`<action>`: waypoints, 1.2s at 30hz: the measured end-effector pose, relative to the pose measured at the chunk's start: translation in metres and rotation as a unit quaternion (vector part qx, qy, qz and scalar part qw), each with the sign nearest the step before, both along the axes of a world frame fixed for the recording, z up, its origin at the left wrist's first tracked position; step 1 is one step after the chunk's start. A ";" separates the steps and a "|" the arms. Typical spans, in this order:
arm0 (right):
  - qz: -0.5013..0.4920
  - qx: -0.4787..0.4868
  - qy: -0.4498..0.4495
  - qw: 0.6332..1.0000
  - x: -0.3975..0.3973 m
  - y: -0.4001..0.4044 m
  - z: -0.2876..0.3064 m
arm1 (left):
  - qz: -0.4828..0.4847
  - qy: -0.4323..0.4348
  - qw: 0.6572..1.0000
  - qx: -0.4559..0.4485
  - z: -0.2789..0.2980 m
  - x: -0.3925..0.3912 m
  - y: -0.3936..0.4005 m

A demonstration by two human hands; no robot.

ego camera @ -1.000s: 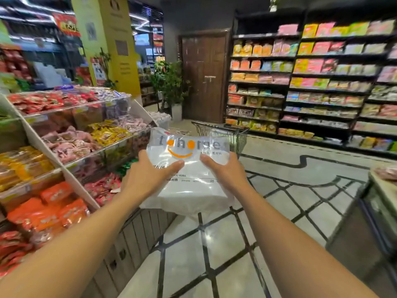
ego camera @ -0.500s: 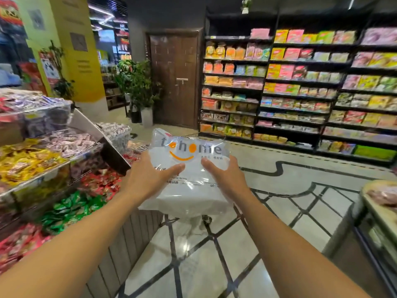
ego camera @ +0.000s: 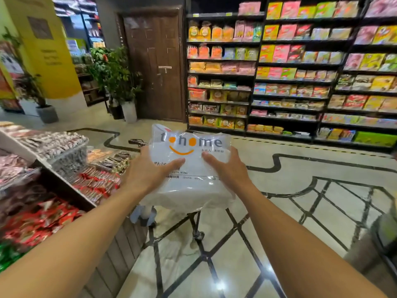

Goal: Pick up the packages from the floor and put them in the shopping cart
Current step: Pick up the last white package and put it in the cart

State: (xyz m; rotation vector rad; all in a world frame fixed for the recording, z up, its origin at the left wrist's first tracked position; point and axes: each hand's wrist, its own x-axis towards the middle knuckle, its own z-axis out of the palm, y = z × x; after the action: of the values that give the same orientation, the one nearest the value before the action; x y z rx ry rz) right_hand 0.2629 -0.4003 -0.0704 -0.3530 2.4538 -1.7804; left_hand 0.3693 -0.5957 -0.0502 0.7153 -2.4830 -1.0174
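Observation:
I hold a clear plastic package (ego camera: 191, 186) printed with grey and orange "tohome" letters and an orange smile, out in front of me at chest height. My left hand (ego camera: 150, 173) grips its left side and my right hand (ego camera: 225, 168) grips its right side. The shopping cart (ego camera: 196, 222) is almost wholly hidden behind the package; only a dark handle end (ego camera: 137, 142) at the left, part of the lower frame and a wheel (ego camera: 198, 235) show beneath it.
A tiered snack display (ego camera: 64, 168) with a slatted base runs along my left. Tall stocked shelves (ego camera: 300, 82) line the far right wall beside a brown door (ego camera: 156, 65). Potted plants (ego camera: 120, 82) stand by a yellow pillar (ego camera: 49, 50). A counter edge (ego camera: 384, 237) sits at right.
I have walked forward and my view has swung right: the snack display slid left and the shelves came nearer. The package now covers the cart. Both hands keep their grip.

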 end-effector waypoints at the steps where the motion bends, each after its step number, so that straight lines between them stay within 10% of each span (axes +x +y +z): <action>1: 0.002 -0.001 -0.001 1.000 -0.026 -0.002 -0.004 | 0.005 -0.003 1.000 0.003 -0.003 -0.024 -0.001; 36: 0.077 0.041 -0.049 0.995 -0.755 -0.231 -0.089 | 0.103 -0.063 0.991 0.052 -0.094 -0.729 -0.217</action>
State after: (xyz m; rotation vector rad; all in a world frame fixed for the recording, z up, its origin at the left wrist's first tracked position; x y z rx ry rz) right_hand -0.4925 -0.6308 -0.1591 -0.4250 2.3550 -1.5927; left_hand -0.3600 -0.8125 -0.1440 1.0757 -2.4110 -1.0578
